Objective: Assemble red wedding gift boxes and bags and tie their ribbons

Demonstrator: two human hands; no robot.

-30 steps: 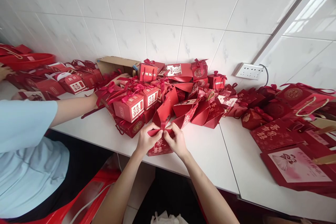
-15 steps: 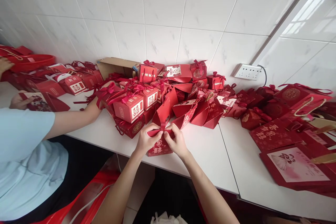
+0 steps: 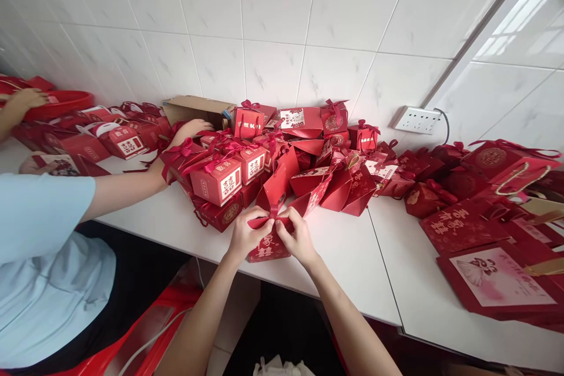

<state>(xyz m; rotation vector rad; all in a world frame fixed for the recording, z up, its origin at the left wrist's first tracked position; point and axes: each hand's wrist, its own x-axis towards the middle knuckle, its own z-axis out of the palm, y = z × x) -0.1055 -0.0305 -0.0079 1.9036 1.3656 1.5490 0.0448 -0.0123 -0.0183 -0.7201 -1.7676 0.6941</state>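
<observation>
A small red gift box (image 3: 268, 245) with gold characters stands near the front edge of the white table (image 3: 348, 264). My left hand (image 3: 245, 234) and my right hand (image 3: 298, 236) both pinch the red ribbon (image 3: 274, 215) at its top, fingers closed, the two hands almost touching. Right behind the box rises a heap of red gift boxes (image 3: 229, 173) tied with ribbon bows.
On my left a person in a light blue shirt (image 3: 42, 258) reaches a hand (image 3: 187, 129) into the heap by an open cardboard box (image 3: 194, 108). Flat red paper bags (image 3: 489, 270) lie at right. A wall socket (image 3: 418, 120) sits on the tiled wall. More boxes line the far left.
My hands stay at the ribbon, barely shifting. The neighbouring person's hand has moved forward from the table edge into the heap, and a far-left hand has moved onto the red basket.
</observation>
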